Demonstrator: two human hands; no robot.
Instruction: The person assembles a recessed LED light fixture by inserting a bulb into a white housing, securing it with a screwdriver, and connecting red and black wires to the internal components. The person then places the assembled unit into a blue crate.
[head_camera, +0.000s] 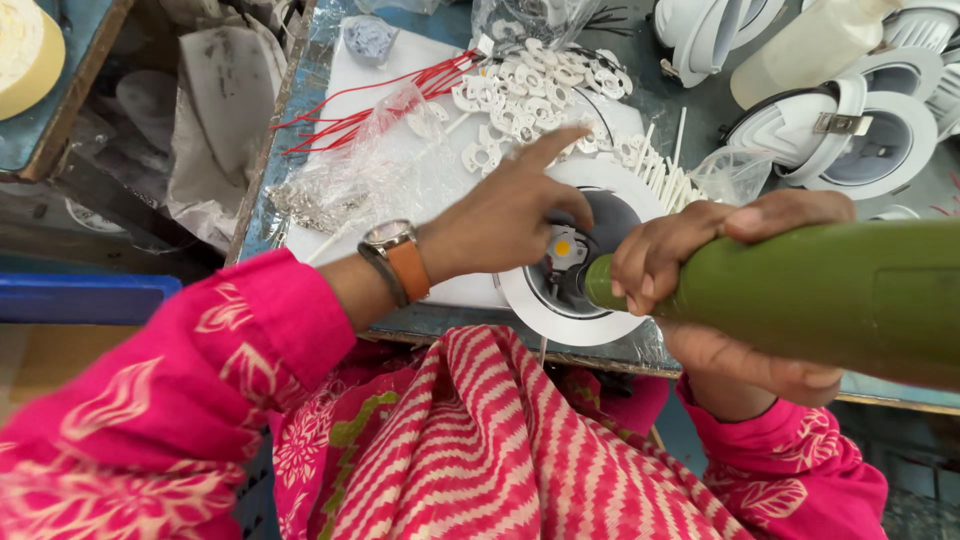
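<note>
A round white downlight housing (540, 305) lies at the near edge of the bench, with a small yellow chip (563, 246) on a white holder in its dark centre. My left hand (505, 215) reaches in from the left; its fingers touch the inside of the housing beside the chip, the index finger stretched out above. My right hand (715, 270) grips a thick green electric screwdriver (800, 295), whose tip points into the housing next to the chip. An orange-strapped watch (398, 262) sits on my left wrist.
A heap of small white plastic rings (525, 95) and white sticks (660, 165) lies behind the housing on a white board (420, 55). Red wires (370, 105) and clear bags (375, 165) lie left. More white lamp housings (860, 135) stand at the back right. A blue crate (80, 298) sits at the left.
</note>
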